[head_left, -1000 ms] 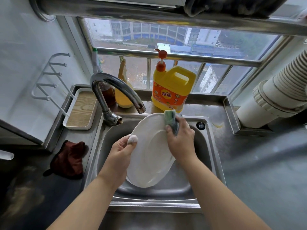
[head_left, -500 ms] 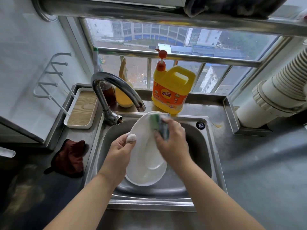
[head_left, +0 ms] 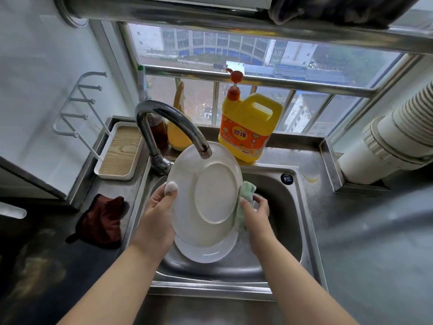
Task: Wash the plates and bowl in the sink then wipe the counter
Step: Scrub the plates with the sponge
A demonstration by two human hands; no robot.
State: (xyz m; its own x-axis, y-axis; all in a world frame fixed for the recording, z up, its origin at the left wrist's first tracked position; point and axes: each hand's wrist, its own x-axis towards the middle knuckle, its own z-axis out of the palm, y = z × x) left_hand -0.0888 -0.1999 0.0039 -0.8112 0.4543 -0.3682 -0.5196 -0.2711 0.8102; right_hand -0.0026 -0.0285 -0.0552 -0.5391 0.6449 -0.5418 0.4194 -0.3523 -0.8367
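Plate (head_left: 206,198) tilting on edge over sink (head_left: 288,207), underside facing camera, top rim sitting just under faucet (head_left: 178,123) spout. Left hand (head_left: 157,219) gripping plate's faucet-base-side rim, thumb across face. Right hand (head_left: 255,214) pinching green sponge (head_left: 244,202) against opposite rim, away from faucet base. Plate lying between both hands, long axis running from faucet toward camera. Second plate (head_left: 206,250) resting in basin below. Judging: underside scrub coming next; right hand nearer.

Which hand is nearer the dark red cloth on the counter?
Left. The left hand grips the plate beside the cloth; the right hand is across the plate.
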